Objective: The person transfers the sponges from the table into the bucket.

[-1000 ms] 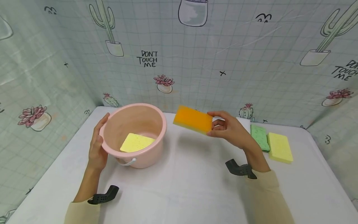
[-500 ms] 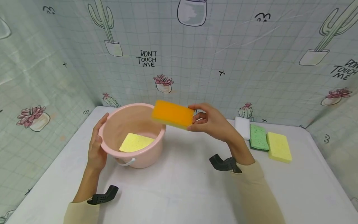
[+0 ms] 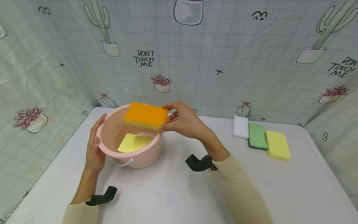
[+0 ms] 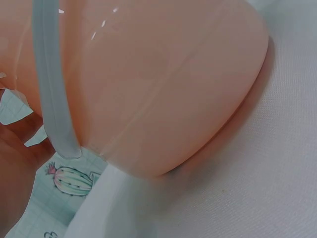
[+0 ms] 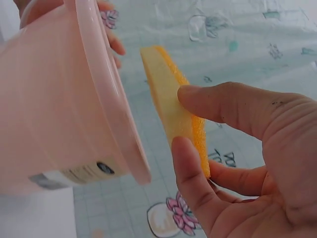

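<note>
In the head view my left hand point(image 3: 95, 151) holds the left side of a pink bucket point(image 3: 145, 158), its fingers lying along the outside near the rim. A yellow sponge point(image 3: 134, 143) lies inside the bucket. Over the bucket's opening, my right hand point(image 3: 187, 123) pinches one end of an orange-topped sponge point(image 3: 146, 115) with a pale yellow underside. The right wrist view shows thumb and fingers on both faces of that orange sponge point(image 5: 171, 94), beside the bucket's rim point(image 5: 116, 109). Part of my left hand point(image 4: 17, 163) shows past the bucket's handle point(image 4: 49, 84) in the left wrist view.
On the right of the white table point(image 3: 173, 193) a white sponge-like block point(image 3: 240, 127), a green sponge point(image 3: 257, 136) and another yellow sponge point(image 3: 278, 145) lie in a row. A printed cactus curtain point(image 3: 195, 56) hangs behind and along the sides.
My right hand has carried the orange sponge leftward, from right of the bucket to above its opening. The white block has come into full view. My left hand and the bucket have stayed in place.
</note>
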`<state>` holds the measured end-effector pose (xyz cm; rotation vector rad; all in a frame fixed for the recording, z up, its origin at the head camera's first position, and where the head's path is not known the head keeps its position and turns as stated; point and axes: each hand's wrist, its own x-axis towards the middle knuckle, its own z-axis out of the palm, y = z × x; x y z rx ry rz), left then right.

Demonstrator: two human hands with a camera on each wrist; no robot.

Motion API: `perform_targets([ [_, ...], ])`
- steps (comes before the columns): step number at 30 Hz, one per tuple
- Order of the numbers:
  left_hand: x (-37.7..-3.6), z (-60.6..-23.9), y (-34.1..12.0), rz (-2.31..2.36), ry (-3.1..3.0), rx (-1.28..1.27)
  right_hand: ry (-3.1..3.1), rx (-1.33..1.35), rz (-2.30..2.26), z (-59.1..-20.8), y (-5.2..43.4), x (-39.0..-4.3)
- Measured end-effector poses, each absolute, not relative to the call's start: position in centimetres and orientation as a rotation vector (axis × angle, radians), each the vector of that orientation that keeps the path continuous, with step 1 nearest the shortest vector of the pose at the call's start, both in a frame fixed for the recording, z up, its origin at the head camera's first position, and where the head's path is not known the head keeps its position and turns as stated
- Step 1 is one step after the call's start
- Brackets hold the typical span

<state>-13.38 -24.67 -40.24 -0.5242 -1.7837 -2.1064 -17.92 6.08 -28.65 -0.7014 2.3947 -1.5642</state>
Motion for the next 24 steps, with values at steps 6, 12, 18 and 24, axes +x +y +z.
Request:
perform_targets([
  [6, -13.5, -40.4, -24.8, -2.099, -1.779, -0.554, 2.467, -0.725, -1.445, -28.3, 3.9, -18.0],
  [12, -13.7, -40.6, -24.8, -2.091, -1.782, -0.554, 2.544, -0.770, -1.274, -28.3, 2.5, -18.0],
  [18, -13.6, -40.7, -24.9, -2.070, -1.783, -0.563, 2.639, -0.870, -1.094, -28.1, 0.8, -17.9],
  [24, -13.6, -40.7, -25.1, -2.068, -1.784, -0.584, 2.640, -0.894, -1.010, -28.1, -0.5, -17.6],
])
